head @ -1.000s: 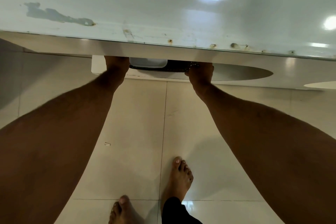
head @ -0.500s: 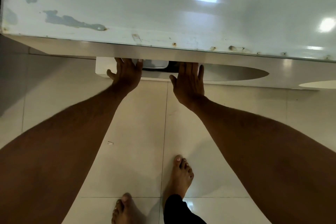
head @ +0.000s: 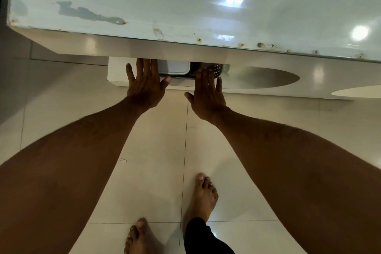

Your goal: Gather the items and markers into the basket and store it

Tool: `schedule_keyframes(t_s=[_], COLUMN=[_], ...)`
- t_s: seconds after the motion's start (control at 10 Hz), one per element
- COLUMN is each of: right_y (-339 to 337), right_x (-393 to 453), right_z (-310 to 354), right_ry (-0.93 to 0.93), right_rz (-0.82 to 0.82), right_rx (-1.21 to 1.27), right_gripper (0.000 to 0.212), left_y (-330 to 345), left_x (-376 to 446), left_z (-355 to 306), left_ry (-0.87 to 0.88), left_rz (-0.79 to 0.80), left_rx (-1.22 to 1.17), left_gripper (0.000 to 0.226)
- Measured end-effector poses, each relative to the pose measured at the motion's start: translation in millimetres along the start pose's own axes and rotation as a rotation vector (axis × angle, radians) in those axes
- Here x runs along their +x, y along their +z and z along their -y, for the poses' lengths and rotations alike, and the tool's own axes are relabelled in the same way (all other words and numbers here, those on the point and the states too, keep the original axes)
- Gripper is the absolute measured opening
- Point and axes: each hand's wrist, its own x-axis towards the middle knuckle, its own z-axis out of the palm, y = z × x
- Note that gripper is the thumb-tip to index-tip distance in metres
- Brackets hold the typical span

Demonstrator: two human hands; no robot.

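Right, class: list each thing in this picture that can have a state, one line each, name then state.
Left hand: open, fingers spread, no grip on anything.
Right hand: open, flat, holding nothing.
Basket: on the low shelf under the table, mostly hidden.
Grey container: inside the basket, upright.

Dim, ceiling-light glare on tabletop (head: 206, 2), wide-angle distortion.

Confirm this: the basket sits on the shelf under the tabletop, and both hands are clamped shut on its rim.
Not quite. In the head view the basket does sit on the shelf under the tabletop, but the left hand and right hand are open, fingers spread flat.
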Motion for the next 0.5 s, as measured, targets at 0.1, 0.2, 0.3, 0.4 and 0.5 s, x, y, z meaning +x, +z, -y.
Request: schedule_keyframes(t_s=[0.1,0.2,0.3,0.4,0.5], right_y=[-3.3,-10.5,-22.5,-37.9,-56.1], right_x=[-1.6,-8.9,-23.9,-43.2,-66.4], right_z=[0.0,1.1,4.5,11.7,19.9], right_ry=[-0.001,-0.005,0.000,-0.004,-0.022], right_rz=[0.012,0.001,-0.013,-0.044,-0.074], right_rx=[-0.017,-0.027,-0.044,-0.029,-0.028], right_gripper=[0.083,0.083,0.082,0.081,0.079], left_y=[0.0,-3.6,-13.3,-33.5,-54.4], left_x=[-1.4,-8.1,-20.6,-38.1,-59.7], left_z=[1.4,2.0,-1.7,-9.0,-18.0], left_ry=[-0.009,-0.022,-0.035,-0.031,-0.004], left_rz=[0.010,0.010,0.015,0.009,-0.039], left_rx=[0.008,0.031,0.027,0.020,0.025], left_gripper=[0.076,0.079,0.080,0.078,0.080])
